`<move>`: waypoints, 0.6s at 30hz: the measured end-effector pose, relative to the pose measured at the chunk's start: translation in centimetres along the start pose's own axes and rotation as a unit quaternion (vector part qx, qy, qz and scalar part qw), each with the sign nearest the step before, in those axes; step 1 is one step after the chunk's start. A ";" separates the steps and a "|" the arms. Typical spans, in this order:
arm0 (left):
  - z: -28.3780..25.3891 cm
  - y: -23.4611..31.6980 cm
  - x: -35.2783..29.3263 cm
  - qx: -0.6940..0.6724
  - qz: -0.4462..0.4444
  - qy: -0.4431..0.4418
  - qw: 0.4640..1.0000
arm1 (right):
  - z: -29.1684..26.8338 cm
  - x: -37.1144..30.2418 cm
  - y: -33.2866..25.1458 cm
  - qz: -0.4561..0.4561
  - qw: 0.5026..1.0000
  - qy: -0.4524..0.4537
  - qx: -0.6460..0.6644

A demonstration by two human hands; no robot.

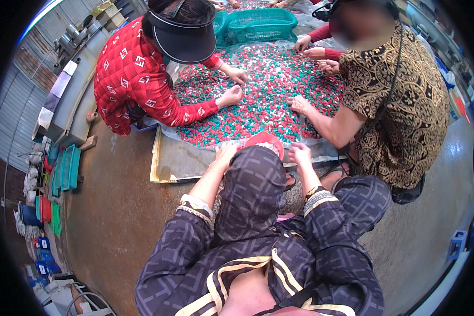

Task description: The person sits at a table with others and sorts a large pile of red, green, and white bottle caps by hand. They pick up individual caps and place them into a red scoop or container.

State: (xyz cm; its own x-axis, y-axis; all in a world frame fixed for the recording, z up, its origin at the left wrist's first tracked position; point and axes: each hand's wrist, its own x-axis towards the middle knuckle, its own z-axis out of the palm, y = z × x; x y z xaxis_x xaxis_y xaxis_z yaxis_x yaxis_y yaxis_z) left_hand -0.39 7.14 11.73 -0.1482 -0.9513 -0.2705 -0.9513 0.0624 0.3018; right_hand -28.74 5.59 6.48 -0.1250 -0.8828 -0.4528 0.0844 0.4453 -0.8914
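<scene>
A broad pile of small red, green and white pieces [268, 79], too small to name, lies on a clear plastic sheet [315, 143]. At its near edge, my left hand [227, 152] is closed, fingers curled inward and partly hidden by my raised knee. To the right of the knee, my right hand [300, 154] also has its fingers drawn together; what either hand holds is too small to make out. Between them a round red dish-like thing [267, 141] with white markings shows past my knee, which covers its lower part.
A person in a red patterned jacket [137, 79] bends over the pile at left; another in a black-and-gold top [395, 100] crouches at right. More hands reach in from farther back. Green baskets [260, 25] stand behind the pile. Tubs and crates [68, 167] line the left wall.
</scene>
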 end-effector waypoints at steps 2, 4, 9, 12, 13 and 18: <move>0.7 0.9 1.7 -0.008 -0.031 -0.029 0.999 | -1.0 1.3 1.5 0.022 0.999 0.036 0.015; 0.7 0.9 3.0 -0.021 -0.024 -0.055 0.998 | -1.1 2.3 2.2 0.041 0.997 0.048 0.036; 0.4 0.8 7.3 -0.133 0.066 -0.119 0.982 | 0.8 5.1 1.3 0.013 0.997 0.039 0.061; -0.1 0.6 12.6 -0.211 0.043 -0.205 0.955 | 1.8 8.0 2.8 -0.090 0.992 0.010 -0.091; -0.3 0.5 14.9 -0.268 -0.023 -0.230 0.935 | 1.8 7.8 1.4 -0.086 0.986 -0.009 -0.139; 1.1 2.5 25.8 -0.127 -0.162 0.064 0.977 | 0.7 9.8 -1.6 -0.029 0.992 0.002 -0.121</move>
